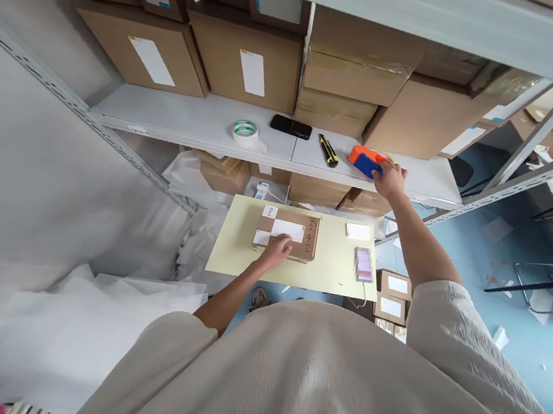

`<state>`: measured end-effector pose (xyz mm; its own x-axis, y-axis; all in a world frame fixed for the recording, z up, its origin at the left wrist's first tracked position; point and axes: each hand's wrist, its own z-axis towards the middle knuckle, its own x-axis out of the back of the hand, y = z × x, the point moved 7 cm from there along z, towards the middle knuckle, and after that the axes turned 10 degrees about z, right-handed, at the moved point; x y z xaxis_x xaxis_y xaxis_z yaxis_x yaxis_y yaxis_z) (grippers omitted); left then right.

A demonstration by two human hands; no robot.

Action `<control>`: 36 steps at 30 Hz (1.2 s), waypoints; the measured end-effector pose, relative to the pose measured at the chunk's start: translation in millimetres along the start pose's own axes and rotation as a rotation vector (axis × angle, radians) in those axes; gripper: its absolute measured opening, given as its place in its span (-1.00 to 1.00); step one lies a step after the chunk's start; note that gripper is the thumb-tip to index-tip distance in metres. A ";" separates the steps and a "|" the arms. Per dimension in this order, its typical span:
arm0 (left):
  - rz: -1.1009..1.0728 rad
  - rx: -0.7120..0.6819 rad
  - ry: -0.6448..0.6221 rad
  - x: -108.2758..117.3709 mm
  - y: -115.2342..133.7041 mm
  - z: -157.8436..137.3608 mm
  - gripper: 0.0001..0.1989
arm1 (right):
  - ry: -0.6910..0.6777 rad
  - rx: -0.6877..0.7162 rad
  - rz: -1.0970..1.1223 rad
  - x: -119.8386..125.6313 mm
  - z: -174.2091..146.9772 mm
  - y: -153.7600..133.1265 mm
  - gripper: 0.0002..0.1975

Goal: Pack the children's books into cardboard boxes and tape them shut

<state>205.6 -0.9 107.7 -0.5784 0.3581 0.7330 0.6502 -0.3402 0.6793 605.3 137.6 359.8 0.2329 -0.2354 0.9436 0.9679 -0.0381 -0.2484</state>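
Observation:
A small brown cardboard box (310, 228) with white labels and black handwriting lies on the pale yellow tabletop (333, 274). My left hand (276, 250) rests on the box near its front edge, fingers lying loosely over the top. Up on the grey shelf, my right hand (391, 179) has its fingers around the right end of an orange and blue tape dispenser (365, 161). A yellow-and-black utility knife (328, 151) lies to the left of the dispenser. Farther left are a black phone (290, 127) and a roll of tape (245, 133).
Large cardboard boxes (254, 63) stand along the back of the shelf (207, 118). A pixelated phone with a cable (363, 265) and a white card (357, 231) lie on the tabletop's right side. White packing sheets (71, 316) are heaped at left. Small labelled boxes (393, 295) are stacked at lower right.

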 end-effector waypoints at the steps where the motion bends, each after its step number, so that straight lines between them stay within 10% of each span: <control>1: 0.005 -0.026 -0.008 2.1 0.2 -2.9 -0.64 | 0.001 -0.016 0.012 -2.4 2.8 1.5 -0.24; 11: 0.017 -0.032 -0.135 22.6 2.9 -1.8 -0.60 | 0.165 0.056 0.121 -4.9 -18.1 -25.4 -0.44; 17: -0.009 0.057 -0.027 66.1 -18.8 31.2 -0.56 | -0.165 0.166 0.340 -92.1 -98.5 -96.7 -0.62; 26: 0.079 0.352 0.100 93.8 -64.8 70.6 -0.42 | -0.393 -0.742 0.850 -219.1 -165.2 -85.9 -0.23; 36: -0.044 0.372 0.182 102.9 -65.4 68.3 -0.36 | -0.254 -0.682 1.038 -204.9 -165.5 -98.7 -0.04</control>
<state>137.2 117.5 136.2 -0.6653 0.1944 0.7209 0.7375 0.0210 0.6750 446.5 28.8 154.7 0.9353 -0.2648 0.2346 0.0925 -0.4570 -0.8846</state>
